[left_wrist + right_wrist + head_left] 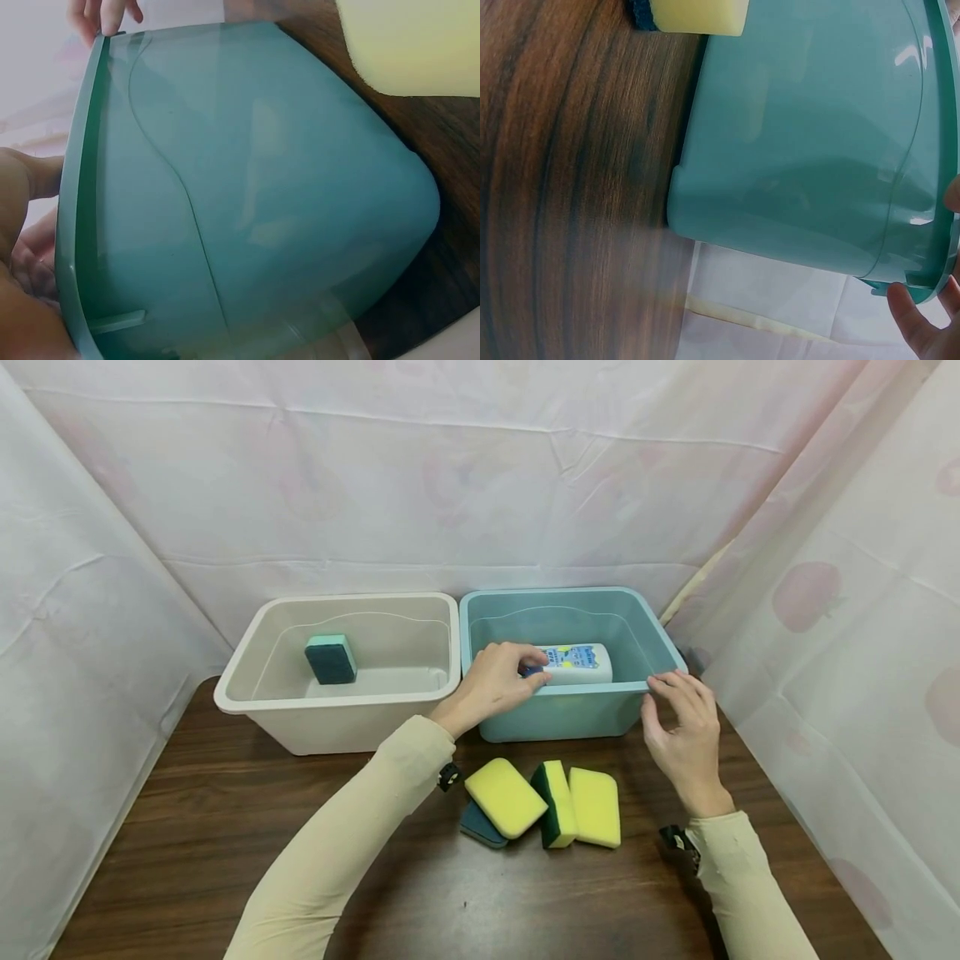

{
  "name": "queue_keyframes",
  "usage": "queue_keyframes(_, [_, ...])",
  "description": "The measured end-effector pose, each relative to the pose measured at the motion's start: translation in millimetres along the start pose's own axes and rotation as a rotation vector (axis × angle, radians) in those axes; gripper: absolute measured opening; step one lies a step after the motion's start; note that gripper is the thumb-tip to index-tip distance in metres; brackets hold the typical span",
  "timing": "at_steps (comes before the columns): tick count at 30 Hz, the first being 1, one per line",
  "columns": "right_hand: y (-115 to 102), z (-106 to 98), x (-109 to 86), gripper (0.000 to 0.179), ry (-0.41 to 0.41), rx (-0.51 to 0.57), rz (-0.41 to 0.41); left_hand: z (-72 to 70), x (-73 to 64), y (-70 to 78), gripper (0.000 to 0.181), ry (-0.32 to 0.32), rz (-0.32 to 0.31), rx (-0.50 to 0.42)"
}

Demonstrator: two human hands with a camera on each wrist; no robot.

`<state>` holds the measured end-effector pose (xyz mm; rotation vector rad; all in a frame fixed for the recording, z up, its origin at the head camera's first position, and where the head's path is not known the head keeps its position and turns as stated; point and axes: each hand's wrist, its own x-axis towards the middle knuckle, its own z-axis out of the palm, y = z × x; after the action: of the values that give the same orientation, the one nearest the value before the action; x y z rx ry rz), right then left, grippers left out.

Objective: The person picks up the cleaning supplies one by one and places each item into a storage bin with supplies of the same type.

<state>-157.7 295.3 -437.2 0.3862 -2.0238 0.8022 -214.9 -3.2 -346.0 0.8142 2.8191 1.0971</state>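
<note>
My left hand (498,681) reaches over the front rim of the blue-green bin (558,718). Its thumb and fingers curl round the near-left end of a white bottle (588,664) with a blue label and lemon print, which lies inside. At the bin's front right corner my right hand (684,727) holds the rim, fingers on top and thumb below on the outside. In the left wrist view the bin's wall hides the bottle, and part of the left hand (30,255) shows behind the rim. The right wrist view has the right hand's fingers (907,311) at the rim corner.
A cream bin (337,706) stands to the left, with a green sponge (330,660) leaning inside. Several yellow sponges (506,797) with dark green scouring sides lie on the wooden table (225,835) before the blue-green bin. Pale curtains (375,485) hang behind and at both sides.
</note>
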Motion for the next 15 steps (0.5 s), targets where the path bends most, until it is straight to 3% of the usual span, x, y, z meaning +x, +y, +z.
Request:
queue_keyframes(7, [0.0, -1.5, 0.1, 0.025, -0.001, -0.003, 0.001, -2.0, -0.7, -1.4, 0.031, -0.013, 0.015, -0.007])
queue_keyframes(15, [1.4, -1.8, -1.0, 0.025, 0.002, -0.005, 0.005, -2.1, -1.6, -3.2, 0.031, 0.026, 0.011, -0.026])
